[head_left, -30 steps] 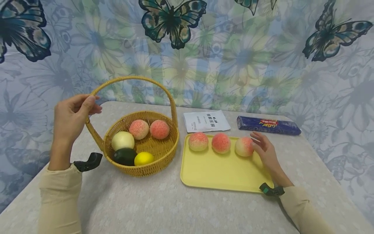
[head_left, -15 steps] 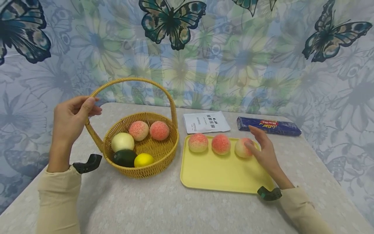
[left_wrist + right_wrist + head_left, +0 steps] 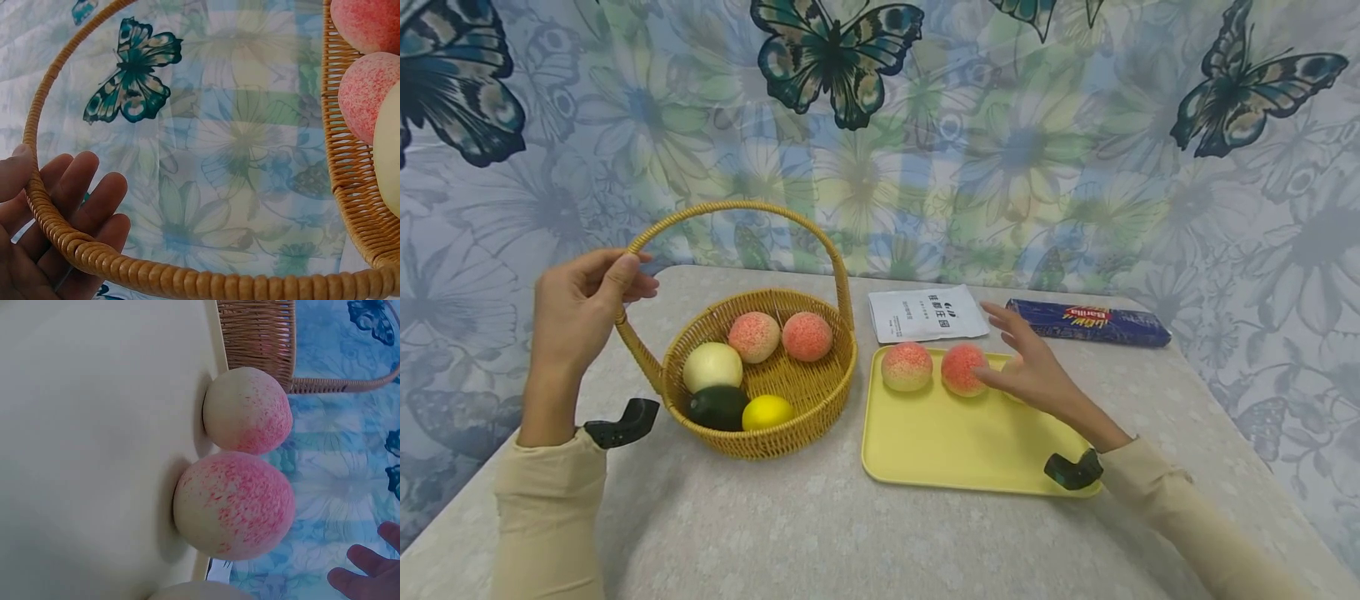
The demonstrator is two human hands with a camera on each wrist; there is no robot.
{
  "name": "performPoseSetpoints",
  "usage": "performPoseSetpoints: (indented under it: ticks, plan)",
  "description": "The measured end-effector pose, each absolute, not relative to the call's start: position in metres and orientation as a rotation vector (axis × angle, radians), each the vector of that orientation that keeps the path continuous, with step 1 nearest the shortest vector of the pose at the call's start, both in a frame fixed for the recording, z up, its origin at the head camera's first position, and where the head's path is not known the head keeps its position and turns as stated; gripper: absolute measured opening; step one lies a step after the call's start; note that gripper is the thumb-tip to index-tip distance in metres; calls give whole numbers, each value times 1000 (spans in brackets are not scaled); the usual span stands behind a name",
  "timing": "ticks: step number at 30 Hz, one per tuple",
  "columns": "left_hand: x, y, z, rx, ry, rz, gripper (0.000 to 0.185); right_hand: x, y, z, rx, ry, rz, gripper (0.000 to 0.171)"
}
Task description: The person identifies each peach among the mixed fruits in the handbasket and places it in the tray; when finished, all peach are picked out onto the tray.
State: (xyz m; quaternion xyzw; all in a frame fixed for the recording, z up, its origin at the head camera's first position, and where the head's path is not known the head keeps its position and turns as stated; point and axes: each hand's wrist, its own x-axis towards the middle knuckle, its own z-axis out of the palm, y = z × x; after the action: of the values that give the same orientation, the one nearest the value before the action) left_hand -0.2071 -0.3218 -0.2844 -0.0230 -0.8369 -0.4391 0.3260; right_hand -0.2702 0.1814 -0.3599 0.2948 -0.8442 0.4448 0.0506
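My left hand [image 3: 576, 308] holds the left side of the wicker basket's handle [image 3: 745, 204], thumb on one side and fingers on the other. In the basket [image 3: 790, 439] lie two pink-speckled peaches [image 3: 754, 337], a pale round fruit [image 3: 712, 367], a dark green avocado-like fruit [image 3: 718, 407] and a yellow lemon [image 3: 768, 412]. Over the yellow tray [image 3: 940, 454], my right hand [image 3: 1037, 375] is spread open, its thumb beside the middle peach [image 3: 962, 370]. Another peach [image 3: 907, 367] sits at the tray's left; the right-hand peach [image 3: 200, 592] is mostly hidden behind the hand.
A white printed packet [image 3: 928, 313] lies behind the tray. To its right is a blue Barilla pasta pack [image 3: 1090, 322]. A butterfly-patterned cloth [image 3: 865, 167] hangs behind the table [image 3: 752, 525].
My right hand has moved left from the right-hand peach to beside the middle one, its fingers spread wider. My left hand has kept its hold on the basket handle.
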Motion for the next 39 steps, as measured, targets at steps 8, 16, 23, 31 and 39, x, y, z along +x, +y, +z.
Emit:
performPoseSetpoints:
  ticks: [8,16,23,31,39]
  plan:
    - [-208,-322,-285,-53,-2197,-1130,34,-267,158,-345,1062,-2602,1205,84]
    - [-207,-321,-285,-51,-2198,-1143,34,-271,131,-336,1196,-2587,1113,84]
    - [-207,-321,-284,-56,-2198,-1144,32,-274,106,-331,1294,-2614,979,81]
    - [-207,-322,-284,-58,-2196,-1145,32,-273,81,-319,1384,-2631,877,80]
    - [-208,-322,-284,-66,-2200,-1146,30,-278,55,-303,1470,-2622,777,82]
